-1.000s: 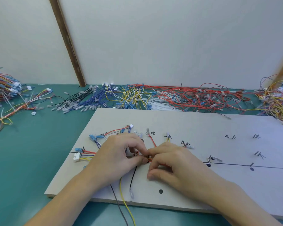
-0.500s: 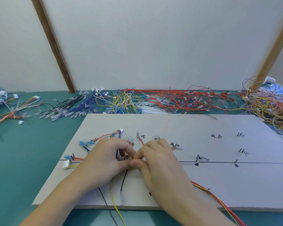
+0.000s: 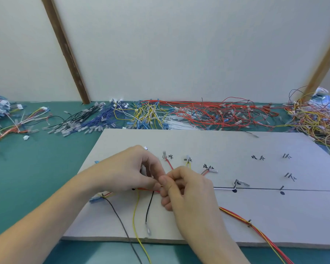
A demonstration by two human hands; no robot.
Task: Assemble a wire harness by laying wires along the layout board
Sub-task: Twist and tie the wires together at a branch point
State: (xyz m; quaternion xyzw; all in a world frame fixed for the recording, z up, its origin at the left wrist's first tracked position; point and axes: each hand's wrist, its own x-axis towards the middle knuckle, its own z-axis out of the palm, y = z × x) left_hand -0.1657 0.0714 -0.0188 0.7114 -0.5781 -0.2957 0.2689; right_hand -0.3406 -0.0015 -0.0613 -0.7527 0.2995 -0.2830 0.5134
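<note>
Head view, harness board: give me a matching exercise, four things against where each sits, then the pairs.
Things:
1. red wire pile
2. blue wire pile
3. black wire with clear terminal
4. red and yellow bundle

Places:
A. hangs toward the board's near edge, below the hands
B. on the green table, beyond the board's far left corner
C. trails off the board's near right
D. along the wall, behind the board's middle

Pairs: 1-D, 2-B, 3-A, 4-C

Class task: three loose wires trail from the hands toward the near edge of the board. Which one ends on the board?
The black wire with the clear terminal. The yellow wire and grey wire both run off the layout board.
</note>
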